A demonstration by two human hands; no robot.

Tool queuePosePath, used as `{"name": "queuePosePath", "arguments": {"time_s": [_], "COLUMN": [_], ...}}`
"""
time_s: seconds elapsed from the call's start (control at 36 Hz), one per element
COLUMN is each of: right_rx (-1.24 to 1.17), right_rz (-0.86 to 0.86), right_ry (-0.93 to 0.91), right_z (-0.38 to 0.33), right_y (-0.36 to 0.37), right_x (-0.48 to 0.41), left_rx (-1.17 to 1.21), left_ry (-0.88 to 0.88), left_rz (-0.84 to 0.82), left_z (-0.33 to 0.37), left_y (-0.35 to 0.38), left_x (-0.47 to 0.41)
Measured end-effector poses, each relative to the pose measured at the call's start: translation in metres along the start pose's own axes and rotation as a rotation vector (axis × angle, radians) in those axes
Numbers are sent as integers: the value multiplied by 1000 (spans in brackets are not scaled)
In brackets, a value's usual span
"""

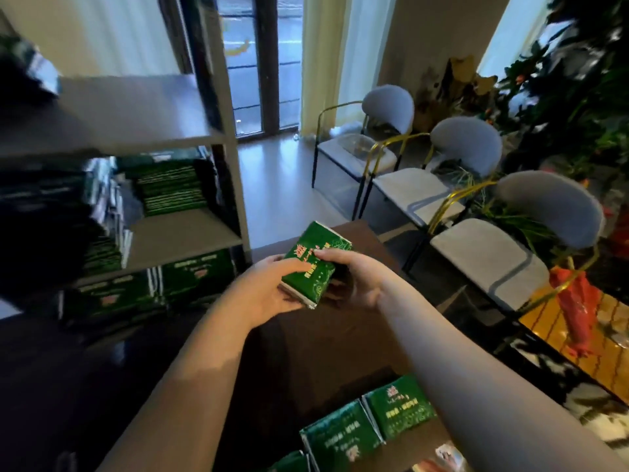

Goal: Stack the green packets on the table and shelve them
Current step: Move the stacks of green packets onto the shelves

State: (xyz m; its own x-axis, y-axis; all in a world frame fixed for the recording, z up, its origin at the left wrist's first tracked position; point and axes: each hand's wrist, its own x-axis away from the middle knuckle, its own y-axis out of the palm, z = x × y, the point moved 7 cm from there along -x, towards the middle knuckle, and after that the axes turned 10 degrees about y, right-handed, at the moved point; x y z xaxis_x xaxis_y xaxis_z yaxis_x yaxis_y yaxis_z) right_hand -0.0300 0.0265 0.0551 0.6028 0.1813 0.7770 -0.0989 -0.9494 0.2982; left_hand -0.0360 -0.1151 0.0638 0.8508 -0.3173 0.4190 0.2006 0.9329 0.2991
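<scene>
— Both hands busy with the same thing?

— Yes. My left hand (269, 289) grips the near left side of a small stack of glossy green foil packets (311, 264), thumb on top. My right hand (354, 277) pinches the right edge, fingers curled over the top face. The stack is lifted above the dark brown wooden counter (340, 352) and tilted, far corner up.

— How many packets in it?

— Cannot tell. Silver seams show at the near corner, so I judge more than one.

— Which step is this, then?

— Stacking looks finished for this lot, and shelving is in hand. The pale grey open shelf unit (190, 233) stands to the left. Its middle board carries a pile of similar green packets (170, 189), with bare board in front.

— And the next move?

— Swing left, level the stack, and keep both grips firm, since foil likely slides. Set it on the bare board beside the pile. After that, come back: loose green packets (340, 437) lie flat on the counter's near end, just beside the right forearm.
</scene>
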Motion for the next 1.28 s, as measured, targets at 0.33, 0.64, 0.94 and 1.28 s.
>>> {"name": "queuePosePath", "arguments": {"time_s": [0.33, 0.64, 0.94, 1.28], "right_rx": [136, 34, -237, -175], "right_rz": [-295, -273, -146, 79], "right_ry": [61, 24, -10, -2], "right_z": [16, 14, 15, 9], "right_y": [154, 194, 207, 202], "right_x": [23, 35, 19, 4], "left_rx": [45, 323, 612, 686], "left_ry": [149, 167, 219, 204], "left_rz": [197, 432, 583, 764], "left_z": [61, 69, 57, 52], "left_y": [-123, -148, -139, -139], "left_x": [109, 117, 107, 89]}}
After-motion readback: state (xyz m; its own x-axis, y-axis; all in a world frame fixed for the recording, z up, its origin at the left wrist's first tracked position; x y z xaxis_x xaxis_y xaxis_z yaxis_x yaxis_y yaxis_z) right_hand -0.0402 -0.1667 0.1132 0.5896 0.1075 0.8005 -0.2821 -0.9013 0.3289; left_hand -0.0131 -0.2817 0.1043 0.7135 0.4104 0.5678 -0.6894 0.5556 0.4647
